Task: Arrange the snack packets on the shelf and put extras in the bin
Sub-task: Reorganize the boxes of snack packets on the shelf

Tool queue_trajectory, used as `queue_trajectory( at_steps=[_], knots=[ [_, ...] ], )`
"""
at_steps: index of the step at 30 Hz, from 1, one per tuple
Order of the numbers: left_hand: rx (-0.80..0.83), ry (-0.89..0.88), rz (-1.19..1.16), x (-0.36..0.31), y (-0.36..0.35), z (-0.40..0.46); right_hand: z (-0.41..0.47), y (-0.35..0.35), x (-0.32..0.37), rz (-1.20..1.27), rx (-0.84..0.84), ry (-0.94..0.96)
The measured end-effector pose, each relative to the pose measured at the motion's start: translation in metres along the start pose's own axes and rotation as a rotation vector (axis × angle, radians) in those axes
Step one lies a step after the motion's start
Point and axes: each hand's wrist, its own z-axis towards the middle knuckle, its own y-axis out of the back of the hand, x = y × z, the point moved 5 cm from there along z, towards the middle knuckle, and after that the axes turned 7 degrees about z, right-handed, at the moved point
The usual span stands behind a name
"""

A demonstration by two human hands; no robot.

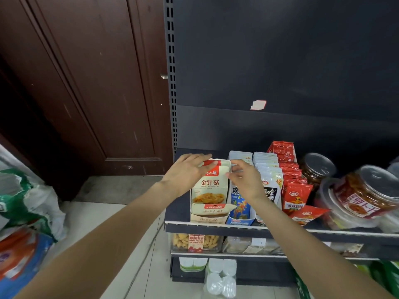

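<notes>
Both hands (216, 175) raised, arms extended (fingers loosely curled).

Two bare forearms, no sleeves in view, left hand (186, 172), right hand (246, 180), no gloves
</notes>
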Motion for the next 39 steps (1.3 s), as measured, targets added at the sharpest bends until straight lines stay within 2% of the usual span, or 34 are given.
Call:
queue_trajectory(
  at_steps=[8, 14, 21, 24, 27, 31, 35, 39],
  knots=[
    [0.059, 0.011, -0.172, 0.002, -0.001, -0.006, 0.007, -0.007, -0.001, -0.086, -0.092, 0.019],
    [0.004, 0.053, -0.324, -0.001, 0.009, -0.021, -0.005, -0.003, -0.005, -0.067, -0.041, 0.027],
    [-0.096, 0.104, -0.545, -0.003, 0.021, -0.046, -0.036, 0.002, -0.024, 0.002, -0.037, -0.062],
    [0.032, 0.045, -0.770, -0.013, 0.020, -0.058, -0.052, 0.003, -0.037, 0.071, 0.019, -0.135],
    [0.087, 0.008, -0.686, -0.022, 0.020, -0.066, -0.070, -0.002, -0.038, 0.134, 0.122, -0.124],
    [0.017, 0.087, -0.623, -0.026, 0.024, -0.069, -0.084, -0.005, -0.034, 0.162, 0.131, -0.049],
    [-0.035, 0.226, -0.889, -0.022, 0.026, -0.072, -0.087, -0.002, -0.034, 0.093, -0.007, -0.037],
    [-0.084, 0.309, -1.032, -0.016, 0.029, -0.079, -0.089, -0.004, -0.029, 0.041, -0.020, -0.026]
  ],
)
